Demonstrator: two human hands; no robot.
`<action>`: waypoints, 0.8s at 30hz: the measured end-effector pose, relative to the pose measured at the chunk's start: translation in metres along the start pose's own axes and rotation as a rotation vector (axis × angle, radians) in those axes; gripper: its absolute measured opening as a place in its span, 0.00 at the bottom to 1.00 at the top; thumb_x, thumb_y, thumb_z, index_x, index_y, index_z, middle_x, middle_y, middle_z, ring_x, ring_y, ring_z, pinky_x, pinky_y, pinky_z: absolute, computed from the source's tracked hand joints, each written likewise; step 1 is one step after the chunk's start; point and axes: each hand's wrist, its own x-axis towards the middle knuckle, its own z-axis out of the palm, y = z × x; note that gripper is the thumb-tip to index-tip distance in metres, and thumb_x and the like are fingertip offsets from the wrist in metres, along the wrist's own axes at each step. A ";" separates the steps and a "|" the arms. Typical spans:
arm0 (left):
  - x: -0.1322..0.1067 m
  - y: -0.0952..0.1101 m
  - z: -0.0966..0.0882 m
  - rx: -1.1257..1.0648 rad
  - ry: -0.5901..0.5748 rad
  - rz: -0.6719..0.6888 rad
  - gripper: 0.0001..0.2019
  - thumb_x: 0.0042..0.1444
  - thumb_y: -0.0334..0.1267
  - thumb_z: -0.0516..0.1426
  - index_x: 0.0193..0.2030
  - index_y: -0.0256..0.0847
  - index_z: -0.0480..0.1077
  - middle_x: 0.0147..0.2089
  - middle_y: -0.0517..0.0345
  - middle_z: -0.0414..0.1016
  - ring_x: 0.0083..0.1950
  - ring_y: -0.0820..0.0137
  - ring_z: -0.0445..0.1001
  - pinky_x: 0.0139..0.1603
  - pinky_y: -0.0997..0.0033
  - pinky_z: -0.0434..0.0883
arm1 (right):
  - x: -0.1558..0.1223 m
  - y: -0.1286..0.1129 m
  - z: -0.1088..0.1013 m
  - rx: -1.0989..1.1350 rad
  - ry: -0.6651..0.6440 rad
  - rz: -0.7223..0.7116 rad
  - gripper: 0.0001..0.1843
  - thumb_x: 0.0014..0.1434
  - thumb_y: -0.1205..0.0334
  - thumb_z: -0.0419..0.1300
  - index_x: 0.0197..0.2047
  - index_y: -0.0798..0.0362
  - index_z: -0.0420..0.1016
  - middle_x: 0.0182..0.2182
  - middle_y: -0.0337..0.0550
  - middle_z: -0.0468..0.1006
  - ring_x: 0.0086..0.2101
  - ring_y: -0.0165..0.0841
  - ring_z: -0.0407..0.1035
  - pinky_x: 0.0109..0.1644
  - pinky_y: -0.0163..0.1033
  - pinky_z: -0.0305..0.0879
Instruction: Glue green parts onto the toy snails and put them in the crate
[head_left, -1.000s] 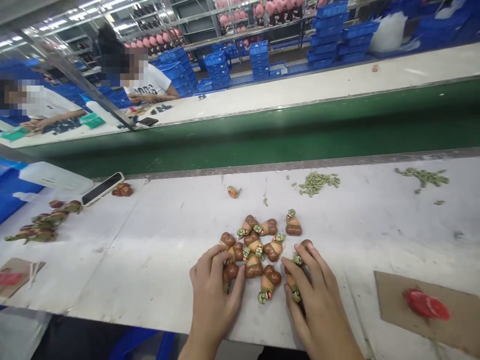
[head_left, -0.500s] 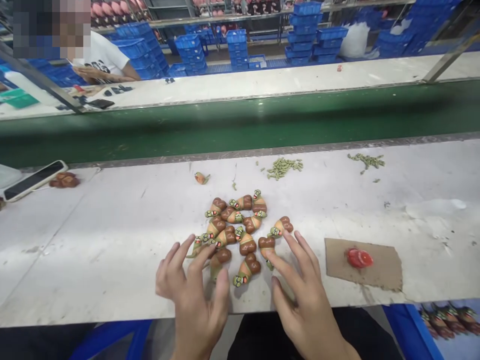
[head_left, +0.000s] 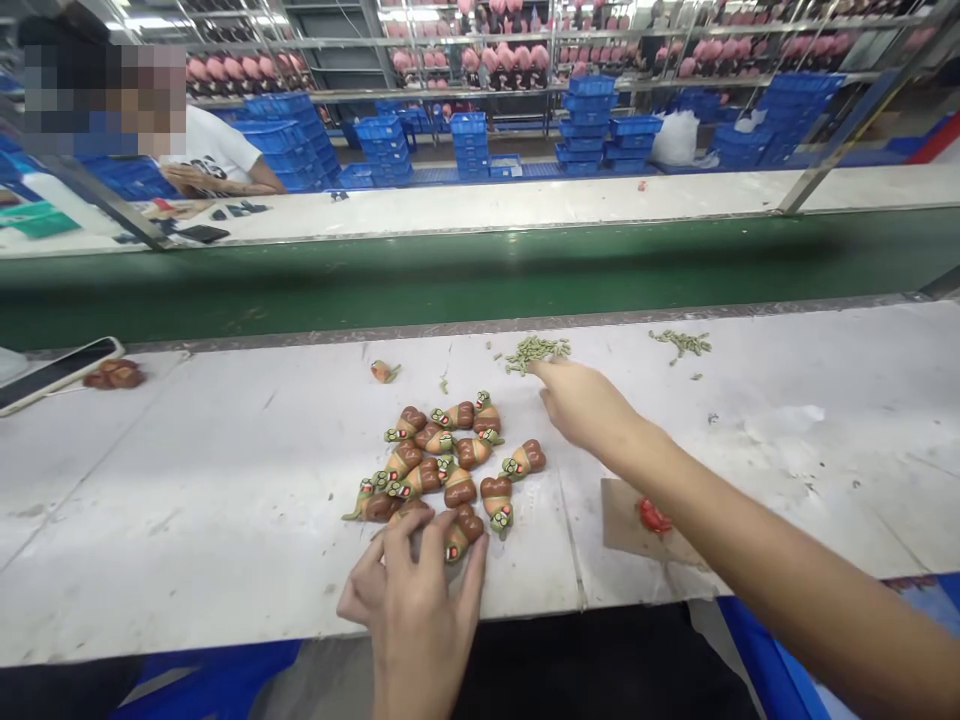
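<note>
My left hand [head_left: 416,575] curls over the near end of a cluster of small painted figurines, its thumb and fingers around one figurine [head_left: 463,532] that lies on the table. The figurines have brown, heart-shaped bases, orange-tan bodies and green heads with big eyes and red mouths. Another brown base is partly covered by the fingers. My right hand [head_left: 581,400] reaches across to a pile of small green pellet-like pieces [head_left: 536,348]. Its fingertips are pressed together at the pile's near edge, and what they pinch is hidden.
A second green pile [head_left: 682,343] lies farther right. A red lump [head_left: 654,515] sits on cardboard [head_left: 622,510] under my right forearm. One loose small figure [head_left: 385,371] lies behind the cluster. At left are a phone [head_left: 60,375] and a brown piece [head_left: 114,374]. A person sits across the green strip.
My right hand has left the figurines and moved forward to the green pile. My left hand has shifted right onto the nearest figurine. The camera view has tilted up.
</note>
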 end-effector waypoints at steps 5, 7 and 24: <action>-0.011 0.020 -0.010 0.168 -0.068 -0.063 0.11 0.81 0.36 0.59 0.60 0.47 0.83 0.62 0.43 0.88 0.65 0.42 0.76 0.64 0.38 0.64 | 0.062 -0.003 0.013 -0.048 -0.102 0.034 0.18 0.79 0.53 0.72 0.64 0.53 0.83 0.62 0.51 0.85 0.56 0.45 0.83 0.62 0.56 0.85; -0.018 0.024 -0.012 0.157 -0.123 -0.052 0.11 0.80 0.35 0.60 0.62 0.45 0.83 0.60 0.44 0.88 0.62 0.44 0.77 0.63 0.42 0.64 | 0.065 -0.002 0.021 -0.037 -0.108 0.050 0.20 0.79 0.52 0.72 0.67 0.53 0.82 0.64 0.53 0.83 0.58 0.46 0.83 0.63 0.57 0.84; -0.007 0.075 -0.034 -1.229 -0.511 -0.482 0.22 0.76 0.62 0.66 0.65 0.52 0.76 0.50 0.56 0.83 0.42 0.67 0.83 0.46 0.69 0.82 | -0.134 0.012 -0.004 1.222 0.186 0.148 0.03 0.69 0.56 0.78 0.44 0.45 0.94 0.31 0.39 0.88 0.31 0.33 0.84 0.37 0.34 0.83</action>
